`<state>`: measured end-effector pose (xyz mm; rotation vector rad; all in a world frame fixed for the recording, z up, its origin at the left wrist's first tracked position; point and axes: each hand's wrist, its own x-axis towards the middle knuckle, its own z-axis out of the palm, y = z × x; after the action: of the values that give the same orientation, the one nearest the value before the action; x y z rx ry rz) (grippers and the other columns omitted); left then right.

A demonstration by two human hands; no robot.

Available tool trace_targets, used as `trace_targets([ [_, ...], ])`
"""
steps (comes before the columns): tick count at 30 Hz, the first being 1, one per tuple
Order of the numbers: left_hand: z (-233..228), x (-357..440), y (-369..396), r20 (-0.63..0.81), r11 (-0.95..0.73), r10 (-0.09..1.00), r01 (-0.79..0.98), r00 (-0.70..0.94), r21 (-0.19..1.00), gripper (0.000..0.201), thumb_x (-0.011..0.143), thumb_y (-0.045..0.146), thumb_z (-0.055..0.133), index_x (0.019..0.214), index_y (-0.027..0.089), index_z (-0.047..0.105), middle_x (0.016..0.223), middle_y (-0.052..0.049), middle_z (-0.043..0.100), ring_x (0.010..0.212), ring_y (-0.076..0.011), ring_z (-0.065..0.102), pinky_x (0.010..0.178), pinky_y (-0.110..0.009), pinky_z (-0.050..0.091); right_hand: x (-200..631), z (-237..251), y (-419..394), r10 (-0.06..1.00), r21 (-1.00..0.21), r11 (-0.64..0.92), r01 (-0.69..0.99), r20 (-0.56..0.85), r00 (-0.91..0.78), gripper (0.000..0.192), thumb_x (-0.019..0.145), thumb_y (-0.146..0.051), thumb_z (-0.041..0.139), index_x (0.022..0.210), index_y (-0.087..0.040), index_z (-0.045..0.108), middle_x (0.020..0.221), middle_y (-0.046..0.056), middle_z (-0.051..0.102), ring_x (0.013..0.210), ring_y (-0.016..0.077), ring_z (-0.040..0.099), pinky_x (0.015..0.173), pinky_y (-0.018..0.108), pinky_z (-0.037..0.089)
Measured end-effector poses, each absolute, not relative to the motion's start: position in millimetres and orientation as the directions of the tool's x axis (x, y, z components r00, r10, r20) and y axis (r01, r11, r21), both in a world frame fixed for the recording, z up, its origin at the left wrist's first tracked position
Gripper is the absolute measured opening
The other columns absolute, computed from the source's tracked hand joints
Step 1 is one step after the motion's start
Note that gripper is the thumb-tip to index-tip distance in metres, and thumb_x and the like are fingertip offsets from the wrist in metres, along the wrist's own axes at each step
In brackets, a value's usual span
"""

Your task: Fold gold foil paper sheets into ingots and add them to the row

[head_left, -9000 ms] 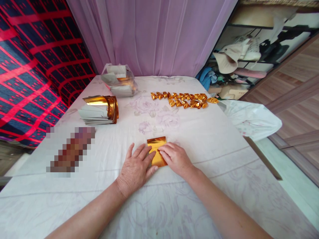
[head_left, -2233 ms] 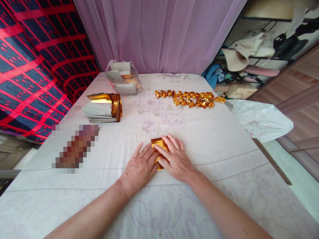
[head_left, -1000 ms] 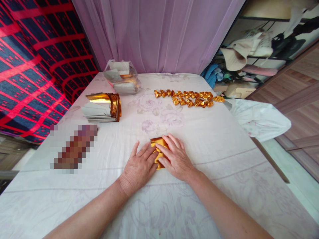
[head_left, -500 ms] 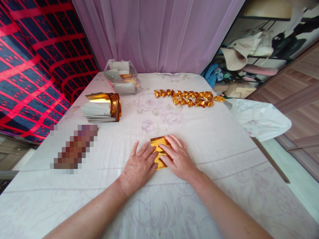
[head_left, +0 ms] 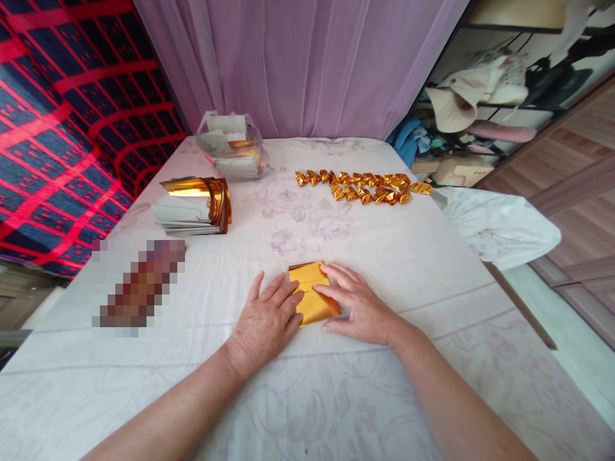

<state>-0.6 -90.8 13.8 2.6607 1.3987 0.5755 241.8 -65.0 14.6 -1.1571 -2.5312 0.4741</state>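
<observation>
A sheet of gold foil paper (head_left: pixel 317 307), with fold lines across it, lies flat on the tablecloth between both hands. My left hand (head_left: pixel 266 315) rests palm down at its left edge, fingers spread, the fingertips on the foil. At the right edge is my right hand (head_left: pixel 362 302), fingers apart and stretched out, with one fingertip over the foil and the thumb by its lower right corner. Neither hand grips the paper. Farther back sit two rows of folded gold foil pieces (head_left: pixel 368 181).
A stack of grey-backed gold foil sheets (head_left: pixel 187 214) stands at the left. Behind it is a clear plastic bag (head_left: pixel 230 150) holding more sheets. A pixelated object (head_left: pixel 139 285) lies at left. A white bag (head_left: pixel 504 224) hangs by the table's right edge, near shelves.
My right hand has slid to the right, off the middle of the foil to its edge, uncovering more of the paper. The left hand has hardly moved.
</observation>
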Motion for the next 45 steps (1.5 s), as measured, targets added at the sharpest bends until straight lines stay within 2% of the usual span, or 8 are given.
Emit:
trace_targets([
  [4, 18.1, -3.0, -90.1, 0.258, -0.583, 0.809, 0.776, 0.528, 0.24, 0.032, 0.096, 0.035, 0.05, 0.121, 0.023, 0.065, 0.131, -0.003, 0.065, 0.132, -0.0295, 0.048, 0.119, -0.057, 0.012, 245.3, 15.6, -64.0, 0.761, -0.414, 0.633, 0.654, 0.176, -0.625, 0.05, 0.077, -0.032, 0.075, 0.125, -0.022, 0.064, 0.148, 0.016, 0.043, 0.139, 0.0324, 0.036, 0.109, 0.055, 0.036],
  [10, 19.5, -7.9, -87.7, 0.242, -0.617, 0.787, 0.74, 0.568, 0.267, 0.053, 0.091, 0.06, 0.048, 0.123, 0.02, 0.064, 0.131, -0.008, 0.064, 0.132, -0.0326, 0.047, 0.119, -0.059, 0.009, 243.4, 12.5, -64.3, 0.733, -0.371, 0.679, 0.633, 0.298, -0.612, 0.032, 0.086, -0.028, 0.064, 0.118, -0.022, 0.067, 0.141, 0.015, 0.052, 0.134, 0.03, 0.042, 0.105, 0.054, 0.041],
  [13, 17.4, -8.5, -87.3, 0.249, -0.619, 0.785, 0.733, 0.567, 0.281, 0.059, 0.089, 0.064, 0.049, 0.123, 0.019, 0.065, 0.13, -0.01, 0.064, 0.133, -0.0333, 0.046, 0.119, -0.059, 0.009, 240.9, 11.0, -64.6, 0.729, -0.348, 0.685, 0.64, 0.332, -0.599, 0.027, 0.09, -0.029, 0.06, 0.115, -0.021, 0.068, 0.138, 0.014, 0.055, 0.132, 0.0289, 0.044, 0.105, 0.053, 0.042],
  [20, 18.1, -8.6, -86.5, 0.243, -0.583, 0.812, 0.751, 0.53, 0.309, 0.042, 0.096, 0.05, 0.045, 0.117, 0.022, 0.067, 0.128, -0.007, 0.066, 0.131, -0.0308, 0.048, 0.118, -0.059, 0.015, 237.4, 10.2, -65.0, 0.722, -0.328, 0.69, 0.645, 0.368, -0.586, 0.025, 0.094, -0.031, 0.055, 0.112, -0.021, 0.07, 0.134, 0.013, 0.058, 0.131, 0.029, 0.046, 0.103, 0.052, 0.044],
  [29, 19.9, -8.6, -85.9, 0.238, -0.567, 0.823, 0.757, 0.515, 0.325, 0.035, 0.097, 0.043, 0.046, 0.115, 0.023, 0.068, 0.126, -0.006, 0.067, 0.131, -0.0305, 0.049, 0.117, -0.06, 0.019, 234.7, 15.4, -67.2, 0.717, -0.285, 0.694, 0.661, 0.35, -0.603, 0.026, 0.091, -0.033, 0.059, 0.11, -0.02, 0.07, 0.134, 0.014, 0.057, 0.132, 0.0317, 0.043, 0.103, 0.053, 0.042],
  [35, 18.5, -8.0, -86.6, 0.232, -0.57, 0.822, 0.759, 0.521, 0.314, 0.035, 0.095, 0.042, 0.05, 0.12, 0.022, 0.065, 0.129, -0.007, 0.065, 0.131, -0.0305, 0.049, 0.117, -0.06, 0.019, 233.0, 15.8, -67.8, 0.725, -0.289, 0.685, 0.669, 0.362, -0.586, 0.025, 0.09, -0.033, 0.06, 0.11, -0.022, 0.069, 0.134, 0.014, 0.057, 0.131, 0.0303, 0.044, 0.104, 0.053, 0.041],
  [38, 18.2, -7.6, -86.7, 0.236, -0.572, 0.82, 0.76, 0.521, 0.309, 0.034, 0.095, 0.041, 0.05, 0.12, 0.022, 0.065, 0.13, -0.007, 0.065, 0.132, -0.0304, 0.048, 0.117, -0.059, 0.019, 231.7, 16.8, -67.8, 0.723, -0.284, 0.686, 0.67, 0.367, -0.585, 0.023, 0.089, -0.032, 0.061, 0.108, -0.021, 0.069, 0.13, 0.013, 0.059, 0.124, 0.0291, 0.049, 0.102, 0.05, 0.042],
  [45, 17.4, -7.5, -86.7, 0.249, -0.569, 0.822, 0.763, 0.513, 0.307, 0.031, 0.095, 0.039, 0.052, 0.118, 0.023, 0.066, 0.128, -0.007, 0.066, 0.131, -0.0295, 0.049, 0.117, -0.058, 0.019, 229.0, 20.2, -68.9, 0.758, -0.312, 0.651, 0.692, 0.32, -0.568, 0.025, 0.085, -0.039, 0.067, 0.105, -0.024, 0.07, 0.108, 0.007, 0.066, 0.1, 0.0243, 0.057, 0.088, 0.042, 0.045],
])
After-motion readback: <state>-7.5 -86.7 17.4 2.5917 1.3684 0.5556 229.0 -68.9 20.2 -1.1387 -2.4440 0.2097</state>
